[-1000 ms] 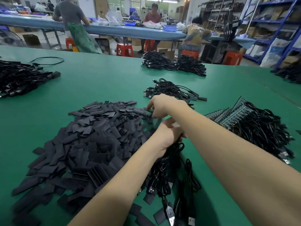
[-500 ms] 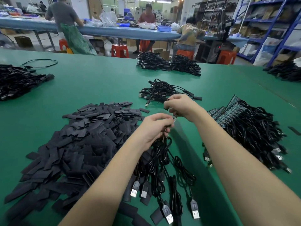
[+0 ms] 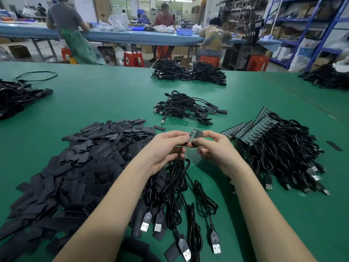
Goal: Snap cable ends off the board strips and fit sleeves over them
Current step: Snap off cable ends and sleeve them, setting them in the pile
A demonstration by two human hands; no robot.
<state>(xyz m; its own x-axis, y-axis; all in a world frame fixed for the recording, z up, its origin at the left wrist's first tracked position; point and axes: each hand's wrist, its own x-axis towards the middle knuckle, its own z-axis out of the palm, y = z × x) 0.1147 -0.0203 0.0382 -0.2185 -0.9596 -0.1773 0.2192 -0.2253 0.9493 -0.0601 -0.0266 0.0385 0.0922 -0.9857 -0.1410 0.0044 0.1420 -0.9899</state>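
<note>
Green table (image 3: 105, 95) takes up most of the view, w/ other workers at a blue bench behind. Biggest heap on it: flat black sleeves (image 3: 75, 167), spread left of the arms. Right side, a tangle of cables still joined to their board strips (image 3: 253, 131), strips fanned toward the centre. Farther back, a smaller bundle of cables (image 3: 187, 108) that look already sleeved (hard to be sure from here).

In front of the chest, a bunch of loose cables (image 3: 175, 188) hangs down from the left hand (image 3: 162, 150), USB plugs lying near the table's front edge. That hand is clenched round the bunch and pinches one small board end (image 3: 191, 135) up between thumb and fingers. Right hand (image 3: 213, 148) pinches one black sleeve (image 3: 198, 134) at the tip of that board, touching it; whether the sleeve's mouth is already over the board I can't tell.

Step in hand, as I judge it: sleeving, not snapping. Next move prob. needs the flat sleeve squeezed open at its edges, lined up square w/ the board, then slid down to the cable while the left hand holds firm.
</note>
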